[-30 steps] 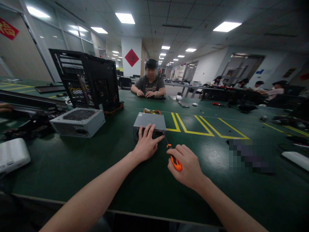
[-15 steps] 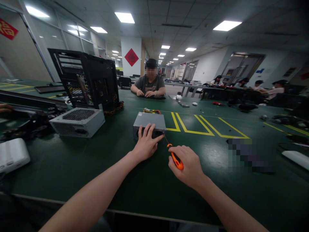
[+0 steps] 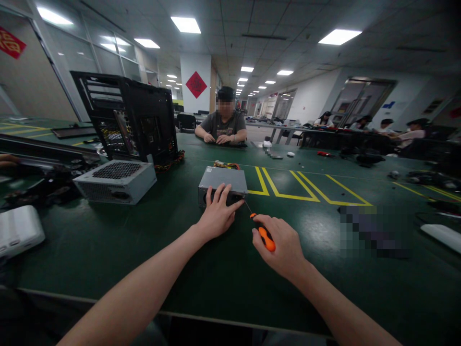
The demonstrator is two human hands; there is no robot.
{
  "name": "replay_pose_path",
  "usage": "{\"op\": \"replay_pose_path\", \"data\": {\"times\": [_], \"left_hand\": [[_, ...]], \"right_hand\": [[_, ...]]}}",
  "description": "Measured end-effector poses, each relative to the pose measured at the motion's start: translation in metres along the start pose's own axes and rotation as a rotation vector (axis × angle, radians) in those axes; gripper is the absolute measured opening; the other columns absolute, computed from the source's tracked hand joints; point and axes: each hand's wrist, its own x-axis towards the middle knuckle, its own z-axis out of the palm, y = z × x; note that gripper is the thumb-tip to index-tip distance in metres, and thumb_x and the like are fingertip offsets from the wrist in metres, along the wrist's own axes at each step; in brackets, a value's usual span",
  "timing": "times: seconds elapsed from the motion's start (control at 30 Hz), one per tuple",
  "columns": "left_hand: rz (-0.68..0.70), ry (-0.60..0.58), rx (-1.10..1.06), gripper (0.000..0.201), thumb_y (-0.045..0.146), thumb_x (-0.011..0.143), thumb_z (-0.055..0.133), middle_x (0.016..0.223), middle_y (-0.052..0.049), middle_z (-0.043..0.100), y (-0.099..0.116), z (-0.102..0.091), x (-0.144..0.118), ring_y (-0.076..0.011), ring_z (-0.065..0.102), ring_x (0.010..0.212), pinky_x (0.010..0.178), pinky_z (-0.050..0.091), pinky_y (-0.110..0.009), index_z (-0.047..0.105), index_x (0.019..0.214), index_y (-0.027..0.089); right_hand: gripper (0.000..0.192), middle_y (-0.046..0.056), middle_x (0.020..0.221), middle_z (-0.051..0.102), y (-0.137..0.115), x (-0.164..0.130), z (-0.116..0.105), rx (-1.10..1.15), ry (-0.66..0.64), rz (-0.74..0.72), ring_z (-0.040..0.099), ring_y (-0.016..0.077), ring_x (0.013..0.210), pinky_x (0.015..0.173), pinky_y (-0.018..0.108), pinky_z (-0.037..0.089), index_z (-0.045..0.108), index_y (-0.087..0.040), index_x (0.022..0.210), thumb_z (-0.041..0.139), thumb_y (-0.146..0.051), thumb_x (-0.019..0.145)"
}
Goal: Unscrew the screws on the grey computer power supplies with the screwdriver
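A wide green worktop [image 3: 108, 250] marked with yellow lines [image 3: 288, 187] carries everything. Toward its far left stands an open black computer case [image 3: 126, 117], and just in front of that lies a grey power supply [image 3: 117, 181] with a perforated top. Nearer the middle of the worktop, well in from the near edge, sits a smaller grey power supply unit [image 3: 223, 185], a bundle of coloured wires [image 3: 226, 166] showing at its far side. The left hand [image 3: 216, 216] rests flat against the near face of this unit, its grip spread with fingers laid over the top edge. Just to the right, the right hand [image 3: 283, 247] has its grip closed around an orange-handled screwdriver [image 3: 264, 235], whose thin shaft points at the unit's near right corner. At the far edge another person [image 3: 223, 126] sits with both hands on the worktop. A white object [image 3: 18, 231] lies by the left edge.
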Motion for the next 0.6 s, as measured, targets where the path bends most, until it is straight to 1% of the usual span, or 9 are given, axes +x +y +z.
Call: {"op": "replay_pose_path", "data": {"times": [0.17,0.3,0.43,0.6], "left_hand": [[0.008,-0.012,0.016,0.044,0.02,0.081,0.05,0.142,-0.01,0.024,-0.0002,-0.0009,0.0006,-0.0325,0.016,0.133,0.104,0.01,-0.06,0.049,0.124,0.033],[0.003,-0.016,0.026,0.044,0.021,0.081,0.05,0.142,-0.009,0.023,0.0004,-0.002,0.0007,-0.0324,0.016,0.133,0.104,0.01,-0.06,0.049,0.124,0.033],[0.01,-0.019,0.028,0.044,0.021,0.082,0.049,0.142,-0.01,0.023,0.0005,-0.0019,0.0005,-0.0332,0.016,0.133,0.104,0.01,-0.059,0.048,0.124,0.033],[0.006,-0.002,0.021,0.044,0.022,0.081,0.052,0.142,-0.01,0.024,-0.0003,0.0003,0.0005,-0.0339,0.017,0.132,0.104,0.009,-0.06,0.049,0.124,0.033]], "right_hand": [[0.014,0.003,0.072,0.057,0.0016,-0.0008,-0.0009,-0.007,-0.011,-0.004,0.049,0.0134,0.062,0.061,0.027,0.036,0.056,-0.015,0.087,0.046,-0.022,0.08],[0.013,0.002,0.071,0.057,0.002,-0.0006,-0.001,-0.004,-0.013,-0.003,0.048,0.0136,0.063,0.061,0.027,0.036,0.056,-0.015,0.086,0.047,-0.022,0.079],[0.013,0.002,0.071,0.057,0.0013,-0.0003,-0.0009,0.0,-0.013,-0.001,0.048,0.0132,0.062,0.061,0.027,0.035,0.056,-0.015,0.085,0.047,-0.022,0.08],[0.014,0.003,0.072,0.058,0.0009,-0.0008,-0.0002,-0.008,-0.002,-0.005,0.048,0.014,0.064,0.062,0.027,0.036,0.057,-0.015,0.085,0.047,-0.023,0.079]]}}
